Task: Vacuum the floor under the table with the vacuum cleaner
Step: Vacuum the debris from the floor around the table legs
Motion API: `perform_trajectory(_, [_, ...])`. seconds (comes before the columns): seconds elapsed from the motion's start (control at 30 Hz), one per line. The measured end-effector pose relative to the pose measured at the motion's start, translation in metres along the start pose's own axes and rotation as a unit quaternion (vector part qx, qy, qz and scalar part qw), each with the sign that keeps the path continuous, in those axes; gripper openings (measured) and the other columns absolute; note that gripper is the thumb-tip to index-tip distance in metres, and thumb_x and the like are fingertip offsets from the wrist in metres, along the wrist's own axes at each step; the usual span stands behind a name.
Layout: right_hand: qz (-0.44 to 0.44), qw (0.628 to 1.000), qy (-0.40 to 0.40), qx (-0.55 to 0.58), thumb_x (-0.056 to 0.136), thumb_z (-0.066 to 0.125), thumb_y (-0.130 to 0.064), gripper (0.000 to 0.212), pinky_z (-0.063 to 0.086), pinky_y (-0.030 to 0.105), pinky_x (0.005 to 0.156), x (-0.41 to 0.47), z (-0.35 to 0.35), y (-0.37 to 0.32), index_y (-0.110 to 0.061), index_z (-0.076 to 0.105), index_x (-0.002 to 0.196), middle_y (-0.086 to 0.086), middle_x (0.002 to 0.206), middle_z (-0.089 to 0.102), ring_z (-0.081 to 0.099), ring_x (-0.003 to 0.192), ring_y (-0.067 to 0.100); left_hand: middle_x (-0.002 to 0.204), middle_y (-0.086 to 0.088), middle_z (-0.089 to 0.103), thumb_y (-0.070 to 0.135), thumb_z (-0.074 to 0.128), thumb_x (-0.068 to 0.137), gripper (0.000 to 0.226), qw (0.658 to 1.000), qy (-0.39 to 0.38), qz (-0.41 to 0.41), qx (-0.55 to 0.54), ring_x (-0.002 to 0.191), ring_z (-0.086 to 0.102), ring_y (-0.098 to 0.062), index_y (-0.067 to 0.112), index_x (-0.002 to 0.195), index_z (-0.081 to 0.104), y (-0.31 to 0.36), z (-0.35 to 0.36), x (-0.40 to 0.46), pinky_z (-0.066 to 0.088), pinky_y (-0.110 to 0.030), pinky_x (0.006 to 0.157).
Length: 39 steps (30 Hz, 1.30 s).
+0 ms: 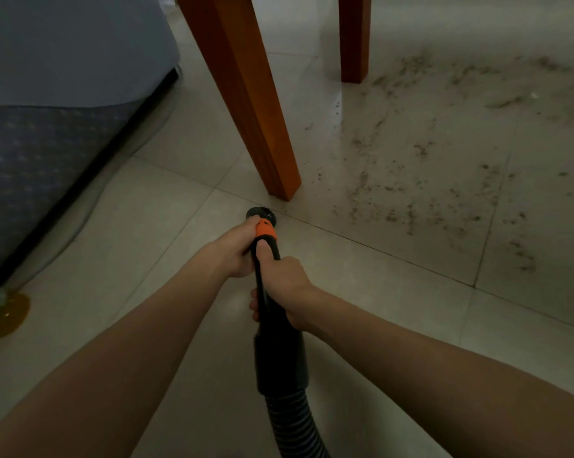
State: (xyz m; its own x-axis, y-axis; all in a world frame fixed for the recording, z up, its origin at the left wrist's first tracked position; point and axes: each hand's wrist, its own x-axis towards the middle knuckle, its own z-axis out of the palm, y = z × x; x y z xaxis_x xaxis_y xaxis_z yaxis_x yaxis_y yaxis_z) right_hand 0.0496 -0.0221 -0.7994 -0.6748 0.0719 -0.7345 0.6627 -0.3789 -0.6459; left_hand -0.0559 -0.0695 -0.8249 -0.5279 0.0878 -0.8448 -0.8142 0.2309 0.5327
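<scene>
A black vacuum wand (279,352) with a ribbed hose (299,428) runs up from the bottom centre to a small round brush nozzle (261,215) behind an orange collar (266,230). My left hand (236,251) grips the wand just behind the collar. My right hand (287,287) grips the wand lower down. The nozzle sits on the pale tiled floor (153,246), just in front of the near wooden table leg (246,104). Dark crumbs and dust (427,180) lie scattered over the tiles to the right, under the table.
A second wooden table leg (355,38) stands at the back. A grey-blue upholstered sofa (48,127) fills the left side, close to the near leg. An amber round thing (5,315) lies on the floor at the sofa's near corner.
</scene>
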Motion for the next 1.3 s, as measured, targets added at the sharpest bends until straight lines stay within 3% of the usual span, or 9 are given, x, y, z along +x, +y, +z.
perform_trajectory(0.1, [0.002, 1.0, -0.006, 0.001, 0.1, 0.039, -0.045, 0.045, 0.045, 0.025, 0.042, 0.003, 0.0, -0.001, -0.001, 0.049, 0.097, 0.011, 0.065, 0.052, 0.052, 0.047, 0.019, 0.083, -0.012, 0.054, 0.042, 0.042, 0.098, 0.043, 1.0, 0.006, -0.002, 0.002, 0.071, 0.052, -0.02, 0.001, 0.089, 0.052, 0.001, 0.001, 0.002, 0.045, -0.031, 0.081])
perform_trajectory(0.27, [-0.003, 1.0, -0.007, 0.006, 0.1, 0.04, -0.045, 0.046, 0.045, 0.024, 0.041, 0.012, -0.001, -0.004, -0.001, 0.05, 0.101, 0.01, 0.065, 0.052, 0.052, 0.047, 0.019, 0.086, -0.013, 0.056, 0.045, 0.046, 0.095, 0.047, 1.0, 0.012, -0.005, -0.014, 0.072, 0.054, -0.021, 0.001, 0.11, 0.052, 0.006, 0.001, 0.015, 0.045, -0.033, 0.082])
perform_trajectory(0.57, [-0.014, 1.0, 0.005, 0.002, 0.099, 0.039, -0.047, 0.048, 0.046, 0.024, 0.044, 0.032, -0.003, -0.013, -0.001, 0.054, 0.107, 0.008, 0.064, 0.052, 0.052, 0.049, 0.017, 0.089, -0.013, 0.057, 0.046, 0.05, 0.093, 0.046, 1.0, 0.017, 0.009, -0.017, 0.074, 0.055, -0.022, 0.003, 0.108, 0.051, 0.021, 0.006, 0.034, 0.047, -0.034, 0.088])
perform_trajectory(0.8, [-0.014, 1.0, 0.012, 0.019, 0.099, 0.04, -0.047, 0.046, 0.045, 0.023, 0.043, 0.045, -0.009, -0.02, -0.002, 0.054, 0.097, 0.008, 0.064, 0.053, 0.052, 0.047, 0.017, 0.085, -0.012, 0.056, 0.044, 0.043, 0.096, 0.052, 0.998, 0.025, 0.029, 0.041, 0.071, 0.055, -0.021, 0.004, 0.129, 0.049, 0.033, 0.017, 0.039, 0.047, -0.032, 0.061])
perform_trajectory(1.1, [-0.018, 0.999, 0.024, 0.025, 0.099, 0.039, -0.047, 0.045, 0.046, 0.023, 0.042, 0.043, -0.01, -0.013, -0.005, 0.054, 0.091, 0.007, 0.064, 0.052, 0.051, 0.047, 0.015, 0.083, -0.012, 0.056, 0.044, 0.041, 0.097, 0.051, 0.998, 0.029, 0.038, 0.044, 0.069, 0.055, -0.021, 0.003, 0.126, 0.049, 0.028, 0.022, 0.034, 0.048, -0.033, 0.066])
perform_trajectory(1.3, [-0.017, 0.998, 0.049, 0.041, 0.099, 0.039, -0.046, 0.05, 0.044, 0.022, 0.04, 0.036, -0.01, -0.007, 0.001, 0.056, 0.102, 0.007, 0.063, 0.052, 0.05, 0.043, 0.016, 0.083, -0.012, 0.056, 0.043, 0.042, 0.097, 0.043, 0.996, 0.026, 0.041, 0.074, 0.07, 0.055, -0.021, 0.004, 0.115, 0.049, 0.022, 0.027, 0.024, 0.047, -0.031, 0.064])
